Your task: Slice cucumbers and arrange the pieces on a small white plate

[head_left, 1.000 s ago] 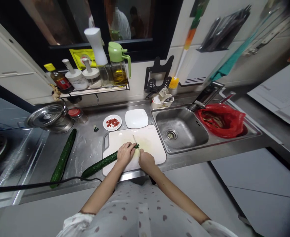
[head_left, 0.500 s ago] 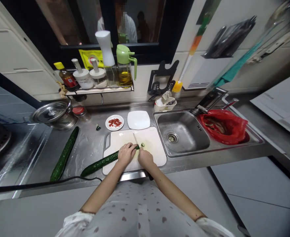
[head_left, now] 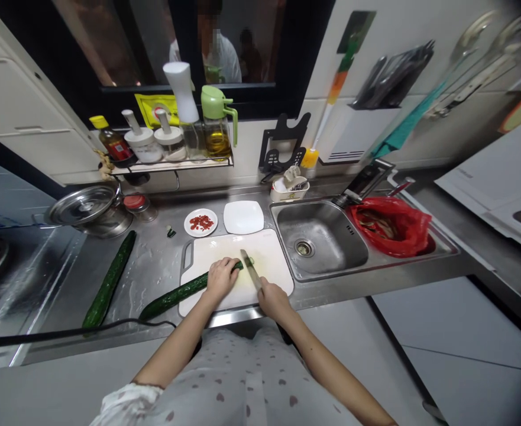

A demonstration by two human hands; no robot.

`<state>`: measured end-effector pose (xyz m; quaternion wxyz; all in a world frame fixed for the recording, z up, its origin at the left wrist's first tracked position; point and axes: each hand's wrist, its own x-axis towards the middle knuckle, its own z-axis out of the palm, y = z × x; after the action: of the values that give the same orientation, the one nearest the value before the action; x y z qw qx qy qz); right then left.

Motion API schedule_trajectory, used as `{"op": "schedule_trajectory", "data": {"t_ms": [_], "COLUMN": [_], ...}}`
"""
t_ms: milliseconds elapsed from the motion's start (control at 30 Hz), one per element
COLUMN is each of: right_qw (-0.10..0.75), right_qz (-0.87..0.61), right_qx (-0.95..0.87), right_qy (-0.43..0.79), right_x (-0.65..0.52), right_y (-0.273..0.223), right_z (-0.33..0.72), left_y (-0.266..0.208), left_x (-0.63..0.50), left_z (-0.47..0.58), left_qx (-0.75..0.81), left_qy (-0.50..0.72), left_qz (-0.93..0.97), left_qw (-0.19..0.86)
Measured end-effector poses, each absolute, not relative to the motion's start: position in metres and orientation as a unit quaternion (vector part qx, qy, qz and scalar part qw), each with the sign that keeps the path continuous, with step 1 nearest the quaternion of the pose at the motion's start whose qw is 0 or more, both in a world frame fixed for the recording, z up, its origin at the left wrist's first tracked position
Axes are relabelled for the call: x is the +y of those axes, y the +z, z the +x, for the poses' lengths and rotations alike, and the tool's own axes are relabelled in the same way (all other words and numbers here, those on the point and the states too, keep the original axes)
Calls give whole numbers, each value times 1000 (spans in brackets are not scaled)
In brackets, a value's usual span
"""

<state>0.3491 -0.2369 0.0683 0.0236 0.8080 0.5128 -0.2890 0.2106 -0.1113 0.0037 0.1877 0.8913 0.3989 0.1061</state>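
Note:
My left hand point(head_left: 222, 277) is closed over the right-hand part of a long green cucumber point(head_left: 175, 297), pressing it to the white cutting board point(head_left: 264, 248). The cucumber's far end reaches off the board onto the steel counter. In my right hand point(head_left: 274, 299) is a knife point(head_left: 250, 269), its blade tilted up and away to the left, just right of the cucumber's cut end. The handle is mostly hidden by my fingers. A thin slice seems to be at the blade, but it is too small to be sure.
Another cucumber point(head_left: 110, 281) lies to the left, a black cable point(head_left: 65, 333) along the front edge. Behind the board are a plate of chopped red pieces point(head_left: 189, 228) and a white plate point(head_left: 243, 217). At right is the sink point(head_left: 326, 236) with a red plastic bag point(head_left: 413, 231).
My right hand has drawn the knife to the right, away from the cucumber's cut end, and the blade shows more. My left hand stays on the cucumber. The view has shifted slightly.

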Motion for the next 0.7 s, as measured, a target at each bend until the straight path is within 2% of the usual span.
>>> {"op": "schedule_trajectory", "data": {"t_ms": [200, 533, 600, 700], "right_qw": [-28, -58, -62, -66], "right_qz": [850, 859, 860, 860], "right_qx": [465, 446, 444, 442], "right_qy": [-246, -243, -245, -245], "right_x": [-252, -258, -260, -261], "right_y": [68, 54, 51, 48], "right_z": [381, 394, 395, 398], "left_y": [5, 8, 11, 17], "left_x": [-116, -110, -108, -106], "left_z": [225, 273, 272, 264], "left_qx": [414, 380, 381, 400], "left_qy": [116, 72, 88, 146], "left_qz": [887, 912, 907, 871], "left_qw": [170, 134, 156, 246]}}
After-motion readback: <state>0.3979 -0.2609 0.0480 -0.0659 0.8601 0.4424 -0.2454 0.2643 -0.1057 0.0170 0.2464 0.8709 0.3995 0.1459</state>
